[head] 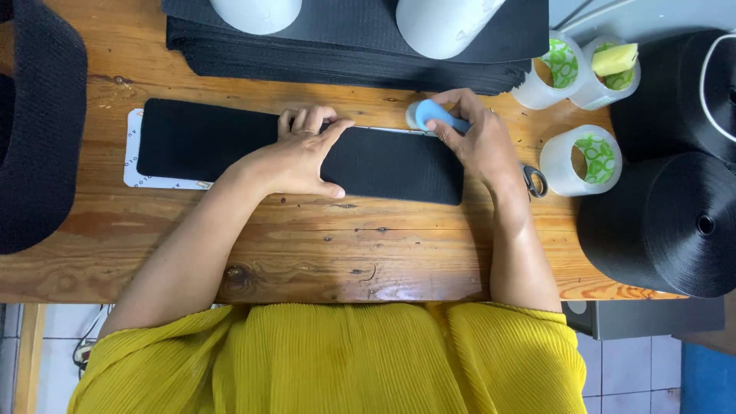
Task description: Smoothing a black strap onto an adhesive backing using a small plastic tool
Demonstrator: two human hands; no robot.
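Knotty wooden table [307,253] (tiled floor [613,368] below), hands [299,157] atop

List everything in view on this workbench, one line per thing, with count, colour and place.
black strip: one, black, flat across the middle of the table, lying on a white card
white card: one, white, under the strip, showing at its left end
blue tool: one, blue with a pale head, at the strip's upper edge
stacked black sheets: one pile, black, far edge
white cylinders: two, white, on the pile
tape rolls: three, clear with green cores, right
yellow piece: one, yellow, on the far right tape roll
black spools: two, black, far right
scissors: one, dark handles, mostly hidden behind the right wrist
wooden table: one, brown
left hand: pressing the strip
right hand: gripping the blue tool
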